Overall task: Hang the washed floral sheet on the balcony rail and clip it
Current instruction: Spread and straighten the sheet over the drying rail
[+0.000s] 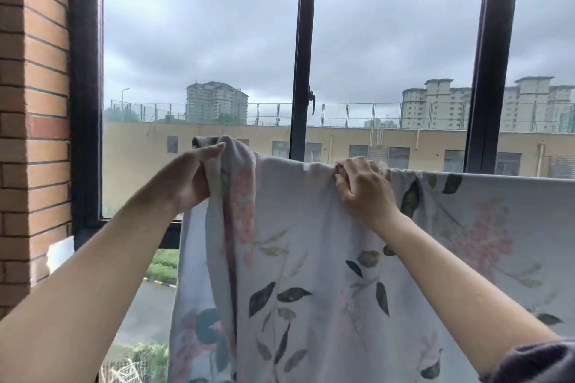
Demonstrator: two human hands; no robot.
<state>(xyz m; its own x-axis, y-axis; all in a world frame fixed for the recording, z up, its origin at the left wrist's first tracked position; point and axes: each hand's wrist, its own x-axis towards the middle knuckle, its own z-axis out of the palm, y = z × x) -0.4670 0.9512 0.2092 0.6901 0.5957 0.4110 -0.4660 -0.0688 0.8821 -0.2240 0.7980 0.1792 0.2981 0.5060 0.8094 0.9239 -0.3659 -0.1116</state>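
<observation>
Nearest, our left hand (pixel 196 177) grips the bunched end of the pale floral fabric sheet (pixel 311 258) draped over the covered rail; our right hand (pixel 364 190) pinches its top fold. Limp, probably wet-heavy; we'd hold the hems.

Enclosed balcony of an upper-floor flat; domestic. Left: red-brick wall (pixel 34 102). Far side: dark-framed window (pixel 303 56) with latch handle (pixel 311 101). Beyond the glass: long yellow building (pixel 140 149) topped by a wire fence (pixel 280 113), residential tower blocks (pixel 216 101), grey sky (pixel 202 25). Below, left: road (pixel 149 314) and greenery (pixel 161 264), seen from above. Near: floral sheet (pixel 311 258) draped across the window front, household laundry.
</observation>
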